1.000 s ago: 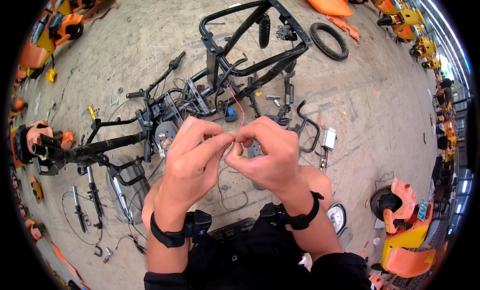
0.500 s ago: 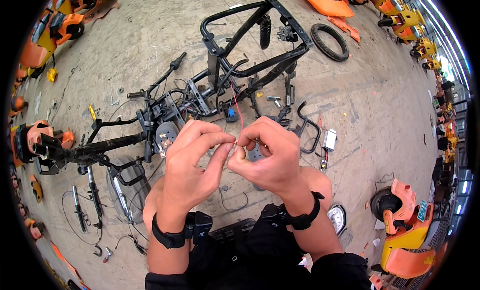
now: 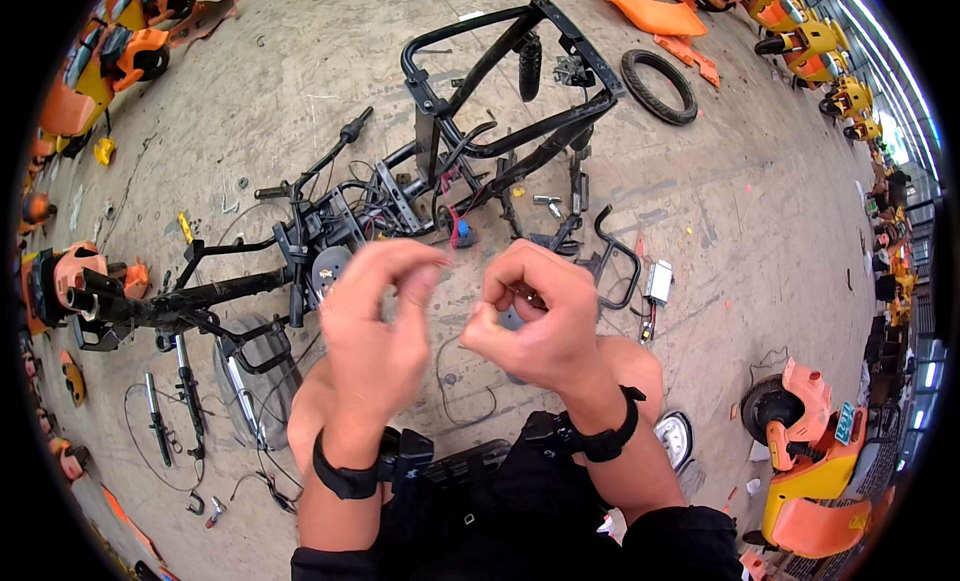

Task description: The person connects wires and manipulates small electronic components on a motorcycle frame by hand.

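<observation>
My left hand [image 3: 375,326] and my right hand [image 3: 535,316] are raised side by side, a small gap between them, above a stripped black scooter frame [image 3: 470,61] lying on the concrete floor. The right hand's fingers are curled tight around a thin dark wire [image 3: 445,386], which hangs in a loop below the hands. The left hand is motion-blurred, its fingertips bent toward the thumb; I cannot make out whether it pinches anything. A blue connector with red leads [image 3: 462,231] sits on the frame just beyond my fingertips. Both wrists wear black bands.
A black handlebar and fork assembly [image 3: 180,301] lies at the left with loose cables and struts. A tyre [image 3: 658,86] and orange body panels [image 3: 650,11] lie far right. A small white box [image 3: 658,281] rests right of my hands. An orange scooter [image 3: 810,451] stands at lower right.
The hands were pressed together fingertip to fingertip; now they have drawn apart, the left hand moving left quickly and blurring.
</observation>
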`<state>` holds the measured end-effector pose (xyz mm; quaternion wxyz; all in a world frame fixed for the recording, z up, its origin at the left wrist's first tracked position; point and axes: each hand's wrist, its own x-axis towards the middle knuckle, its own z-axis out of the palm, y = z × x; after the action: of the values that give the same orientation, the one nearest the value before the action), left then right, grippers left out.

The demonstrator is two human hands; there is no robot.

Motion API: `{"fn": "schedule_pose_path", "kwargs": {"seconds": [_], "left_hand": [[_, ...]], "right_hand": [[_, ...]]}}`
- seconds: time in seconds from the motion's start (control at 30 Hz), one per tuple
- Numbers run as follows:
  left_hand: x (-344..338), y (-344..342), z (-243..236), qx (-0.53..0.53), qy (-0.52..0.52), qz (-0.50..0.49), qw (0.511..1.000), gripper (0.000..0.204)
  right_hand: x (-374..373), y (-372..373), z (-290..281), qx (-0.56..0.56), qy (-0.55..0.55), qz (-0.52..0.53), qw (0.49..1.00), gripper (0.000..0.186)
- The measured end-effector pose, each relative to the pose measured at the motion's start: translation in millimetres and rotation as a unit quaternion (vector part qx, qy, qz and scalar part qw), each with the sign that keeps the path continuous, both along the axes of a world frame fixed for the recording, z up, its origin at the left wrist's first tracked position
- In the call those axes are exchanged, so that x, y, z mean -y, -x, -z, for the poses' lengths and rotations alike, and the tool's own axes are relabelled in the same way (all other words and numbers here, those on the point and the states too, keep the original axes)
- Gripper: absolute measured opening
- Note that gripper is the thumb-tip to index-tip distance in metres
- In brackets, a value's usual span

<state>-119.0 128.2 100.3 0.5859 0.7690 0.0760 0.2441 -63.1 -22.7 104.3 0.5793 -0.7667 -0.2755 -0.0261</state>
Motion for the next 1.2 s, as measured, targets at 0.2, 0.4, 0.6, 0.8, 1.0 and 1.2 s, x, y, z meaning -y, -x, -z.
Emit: {"fn": "schedule_pose_path", "kwargs": {"seconds": [0.2,0.4,0.6,0.8,1.0,1.2], "left_hand": [[-5.5,2.2,-5.1,0.012,0.008,0.031,0.999,0.009],[-1.1,-1.2,-7.1,0.007,-0.009,0.043,0.999,0.008],[-2.3,-1.4,-6.5,-0.002,-0.023,0.055,0.998,0.006],[-2.5,-0.7,-7.0,-0.007,-0.043,0.068,0.997,0.007],[-3.0,-0.1,-10.5,-0.001,-0.086,0.085,0.993,0.014],[-7.0,0.5,-10.1,0.016,-0.118,0.093,0.988,0.018]], "right_hand": [[1.3,4.3,-5.7,-0.072,-0.026,0.056,0.995,0.017],[-6.9,-4.0,11.0,0.116,-0.051,0.026,0.992,0.021],[-7.5,-2.0,7.4,0.101,-0.015,0.041,0.994,0.02],[-9.5,-0.5,1.7,0.075,0.002,0.044,0.996,0.015],[-7.7,-2.8,6.4,0.058,-0.009,0.013,0.998,0.016],[-8.9,-2.3,4.0,0.05,0.012,0.009,0.999,0.017]]}}
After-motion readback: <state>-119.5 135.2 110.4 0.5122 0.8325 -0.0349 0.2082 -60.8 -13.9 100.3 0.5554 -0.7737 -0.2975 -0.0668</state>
